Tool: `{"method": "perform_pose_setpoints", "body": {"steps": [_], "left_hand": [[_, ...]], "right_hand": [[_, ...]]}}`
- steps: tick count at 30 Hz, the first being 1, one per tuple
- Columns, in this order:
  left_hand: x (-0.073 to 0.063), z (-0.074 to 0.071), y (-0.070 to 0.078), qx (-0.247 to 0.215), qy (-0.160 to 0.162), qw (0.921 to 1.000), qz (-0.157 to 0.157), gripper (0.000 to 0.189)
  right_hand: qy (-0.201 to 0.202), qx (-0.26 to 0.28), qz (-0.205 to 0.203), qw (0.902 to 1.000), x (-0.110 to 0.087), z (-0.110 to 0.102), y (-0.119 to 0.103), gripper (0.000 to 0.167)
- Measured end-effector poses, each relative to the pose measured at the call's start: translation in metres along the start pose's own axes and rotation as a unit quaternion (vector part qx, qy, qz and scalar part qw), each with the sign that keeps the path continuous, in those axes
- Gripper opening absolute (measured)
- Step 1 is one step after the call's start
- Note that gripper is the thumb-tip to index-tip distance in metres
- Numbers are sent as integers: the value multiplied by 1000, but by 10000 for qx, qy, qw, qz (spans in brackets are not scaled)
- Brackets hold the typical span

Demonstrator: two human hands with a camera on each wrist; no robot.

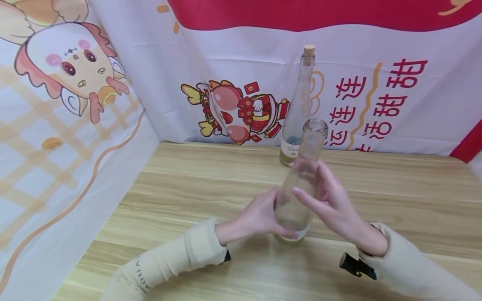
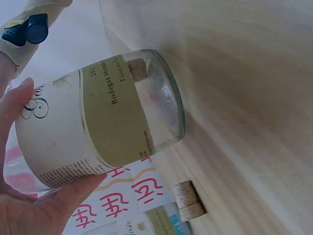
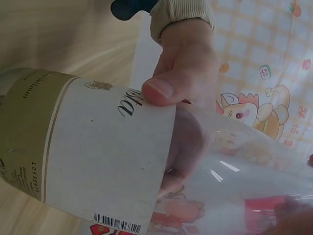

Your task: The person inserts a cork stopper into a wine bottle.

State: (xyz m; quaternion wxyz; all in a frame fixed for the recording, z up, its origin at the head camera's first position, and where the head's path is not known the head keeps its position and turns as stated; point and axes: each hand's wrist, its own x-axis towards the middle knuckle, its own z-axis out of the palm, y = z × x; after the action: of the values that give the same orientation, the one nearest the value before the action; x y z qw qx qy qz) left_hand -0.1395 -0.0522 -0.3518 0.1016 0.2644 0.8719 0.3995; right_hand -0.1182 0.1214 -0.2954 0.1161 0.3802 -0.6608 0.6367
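Observation:
Both hands hold a clear wine bottle (image 1: 295, 209), tilted, with its uncorked mouth upward. The left hand (image 1: 260, 212) grips its lower body, thumb near the base. Higher up, the right hand (image 1: 335, 200) has its thumb on the near side and fingers behind the glass. A white and olive label (image 2: 115, 112) wraps the bottle in the left wrist view, where the base seems raised off the table. Also there, a loose cork (image 2: 190, 200) stands beside a second bottle's label (image 2: 161, 223). That second bottle (image 1: 299, 100) stands upright behind, with a cork (image 1: 309, 51) in its mouth.
The wood-grain table (image 1: 180, 196) meets a printed white and red cloth (image 1: 233, 54) at the back. Another patterned cloth (image 1: 56, 146) hangs on the left. A small black device (image 1: 357, 265) is strapped under the right sleeve.

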Motion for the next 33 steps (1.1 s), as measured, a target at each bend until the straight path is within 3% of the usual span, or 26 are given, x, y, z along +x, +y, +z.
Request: {"method": "perform_pose_setpoints", "body": {"steps": [6,12,19,24,27,33], "left_hand": [[-1,2,-3,17,-30,9999,166,84],[2,-9,-4,442,-683,9962,326,87],[18,-36,-8,1518,-1503,9700,1163,69],[29,-44,-12,1638,-1898,9596,1277,63],[37,-45,-17,1857,-1949,9560,1165,57],[54,-44,-33,2498,-1690,9473,1076,42]], "right_hand": [[52,-280,-158,9995,-1,4,3,54],[171,-551,-251,9980,-2,7,4,56],[223,-697,-195,9971,-2,6,5,54],[211,-639,-132,9976,-2,6,6,52],[192,-602,-148,9979,-2,5,7,52],[210,-483,-245,9983,-3,5,10,54]]}}
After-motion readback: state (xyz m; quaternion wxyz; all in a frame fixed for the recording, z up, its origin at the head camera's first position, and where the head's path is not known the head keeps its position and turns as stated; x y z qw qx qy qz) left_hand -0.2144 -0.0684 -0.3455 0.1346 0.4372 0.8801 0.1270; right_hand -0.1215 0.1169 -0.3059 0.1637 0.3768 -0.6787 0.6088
